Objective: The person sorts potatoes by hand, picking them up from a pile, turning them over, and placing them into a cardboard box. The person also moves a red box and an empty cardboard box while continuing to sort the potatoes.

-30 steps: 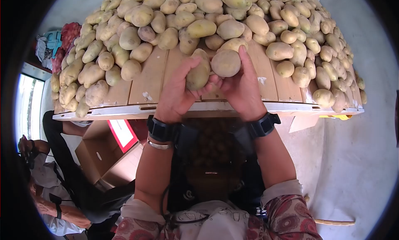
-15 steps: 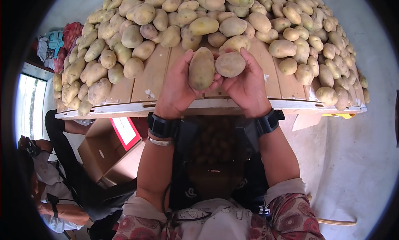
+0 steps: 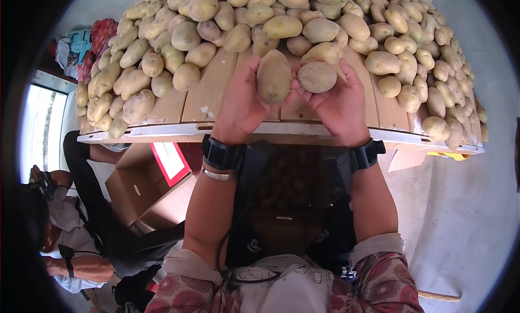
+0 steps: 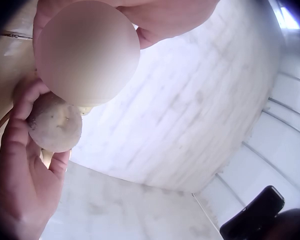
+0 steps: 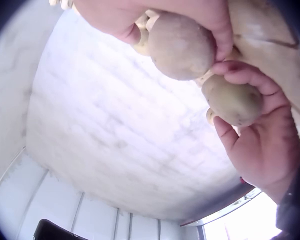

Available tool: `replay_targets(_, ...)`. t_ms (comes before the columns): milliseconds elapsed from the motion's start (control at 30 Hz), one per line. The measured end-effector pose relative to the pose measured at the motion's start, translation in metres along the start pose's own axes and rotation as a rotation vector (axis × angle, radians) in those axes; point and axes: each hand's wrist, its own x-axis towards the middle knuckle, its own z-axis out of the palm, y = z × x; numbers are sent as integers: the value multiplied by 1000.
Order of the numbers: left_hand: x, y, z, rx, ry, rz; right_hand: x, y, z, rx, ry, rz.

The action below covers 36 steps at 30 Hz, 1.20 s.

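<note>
My left hand (image 3: 238,104) grips a long oval potato (image 3: 274,77), greenish at its end in the right wrist view. Beside it my right hand (image 3: 348,104) holds a shorter, rounder potato (image 3: 317,77), thumb along the outer side. Both are held side by side over the bare front part of the wooden board (image 3: 206,91), fingertips of the two hands close together. In the left wrist view the nearer potato (image 4: 87,52) looks smooth and blurred, while the round potato (image 4: 57,122) shows a dimpled end. The fingers behind each potato are partly hidden.
A large heap of potatoes (image 3: 216,12) covers the back and sides of the board, some right at its white front edge (image 3: 292,129). Below left stand an open cardboard box (image 3: 130,186) and another seated person (image 3: 81,259). More potatoes lie in shadow beneath the board.
The long potato in my left hand has turned from a slant to upright, its broad side now facing me. The round one has tipped slightly. Both hands sit further right in view as the head camera shifts.
</note>
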Motion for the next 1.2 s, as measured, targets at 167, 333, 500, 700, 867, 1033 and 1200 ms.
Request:
replay_targets(167, -3, 9, 1, -140, 241, 167, -3, -5, 4, 53, 82, -19)
replay_targets(333, -2, 16, -24, -361, 37, 132, -2, -10, -6, 463, -139, 116)
replay_targets(500, -3, 8, -14, -393, -136, 114, -2, -6, -5, 439, -183, 143)
replay_targets(700, -4, 11, -9, -339, -98, 96, -4, -5, -1, 369, -263, 110)
replay_targets(867, -1, 3, -4, -195, 81, 180, -5, -9, 2, 242, -233, 66)
replay_targets(1033, 7, -11, -10, -201, 82, 69, -2, -10, -9, 221, -115, 56)
replay_targets(1200, 2, -5, -6, -185, 50, 97, -4, -2, 11, 179, -36, 4)
